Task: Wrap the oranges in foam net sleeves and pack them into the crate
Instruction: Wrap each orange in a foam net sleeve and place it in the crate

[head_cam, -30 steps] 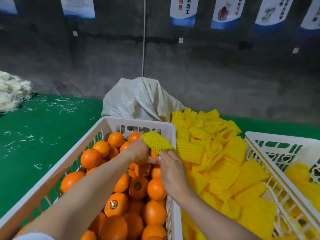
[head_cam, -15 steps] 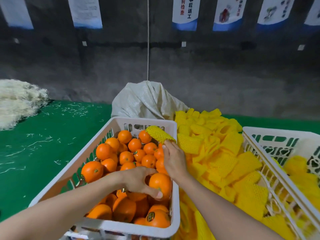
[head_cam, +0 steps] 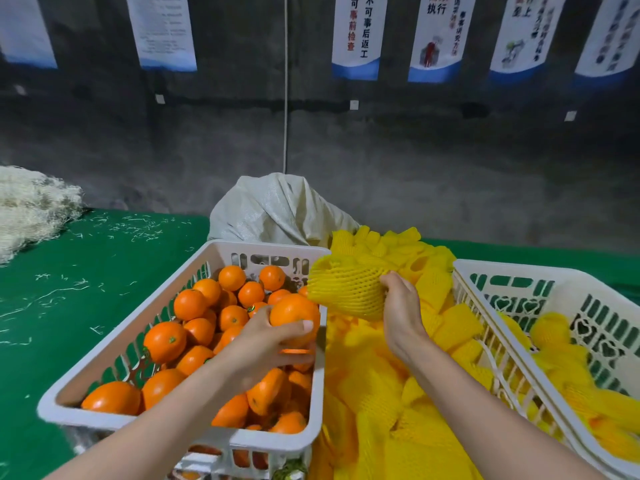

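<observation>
My left hand (head_cam: 266,344) grips one orange (head_cam: 292,315) lifted above the right edge of the white crate of loose oranges (head_cam: 104,344). My right hand (head_cam: 400,306) pinches a yellow foam net sleeve (head_cam: 346,289) held up just right of that orange, its open end facing the fruit. Sleeve and orange are close but apart. A heap of yellow foam sleeves (head_cam: 398,393) lies between the two crates. The white crate on the right (head_cam: 512,282) holds several oranges wrapped in yellow sleeves (head_cam: 550,330).
A grey woven sack (head_cam: 277,209) stands behind the crates. Green table cover (head_cam: 86,271) spreads to the left with white shreds and a pale fibre pile (head_cam: 31,206). A dark wall with hanging posters (head_cam: 356,36) and a cord (head_cam: 285,81) is behind.
My left hand closed on an orange low in the crate and lifted it up to the right. My right hand carried the sleeve rightward and it now hangs wider open.
</observation>
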The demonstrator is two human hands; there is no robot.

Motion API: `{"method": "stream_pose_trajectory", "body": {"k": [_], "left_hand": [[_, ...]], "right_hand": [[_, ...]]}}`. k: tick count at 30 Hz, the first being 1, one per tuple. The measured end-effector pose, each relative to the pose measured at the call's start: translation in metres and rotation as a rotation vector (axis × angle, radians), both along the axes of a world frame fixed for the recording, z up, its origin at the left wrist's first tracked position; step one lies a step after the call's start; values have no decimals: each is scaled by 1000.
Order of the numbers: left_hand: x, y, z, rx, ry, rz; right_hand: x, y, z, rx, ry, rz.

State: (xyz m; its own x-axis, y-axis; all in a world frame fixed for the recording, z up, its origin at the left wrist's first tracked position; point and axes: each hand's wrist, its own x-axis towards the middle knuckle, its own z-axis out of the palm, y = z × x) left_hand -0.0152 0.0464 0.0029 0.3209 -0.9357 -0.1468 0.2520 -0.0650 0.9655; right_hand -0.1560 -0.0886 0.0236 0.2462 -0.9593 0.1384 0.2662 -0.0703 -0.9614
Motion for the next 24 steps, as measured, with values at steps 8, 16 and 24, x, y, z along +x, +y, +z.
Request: {"method": "stream_pose_trajectory", "body": {"k": [8, 16, 24], "left_hand": [[-67, -44, 25, -16, 709, 55], [-133, -74, 17, -66, 508, 84], [-153, -76, -10, -118, 508, 105]], "right_hand": [[-67, 8, 9, 338, -205, 418], [-97, 15, -7, 319, -185, 666], [-125, 3, -21, -139, 313, 456]]}}
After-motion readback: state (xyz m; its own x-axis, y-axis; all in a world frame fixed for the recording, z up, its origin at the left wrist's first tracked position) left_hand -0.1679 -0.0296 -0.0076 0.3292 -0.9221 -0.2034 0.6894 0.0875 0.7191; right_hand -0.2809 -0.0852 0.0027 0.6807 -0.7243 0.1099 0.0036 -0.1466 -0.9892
